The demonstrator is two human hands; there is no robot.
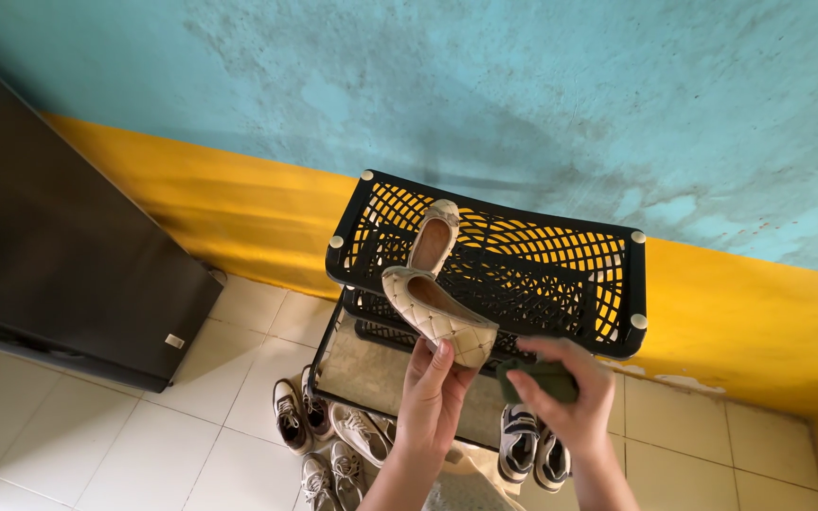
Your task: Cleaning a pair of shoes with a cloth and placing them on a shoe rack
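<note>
My left hand (431,393) grips a beige quilted flat shoe (435,313) from below, holding it over the front of a black plastic lattice shoe rack (560,270). My right hand (570,393) holds a dark green cloth (543,376) close to the toe end of that shoe. A second matching beige flat (435,238) lies on the rack's top shelf, pointing toward the wall.
Several pale sneakers (333,435) lie on the white tiled floor below the rack, and a dark striped pair (532,452) stands to the right. A large dark cabinet (59,255) stands at the left. The wall behind is turquoise above a yellow band.
</note>
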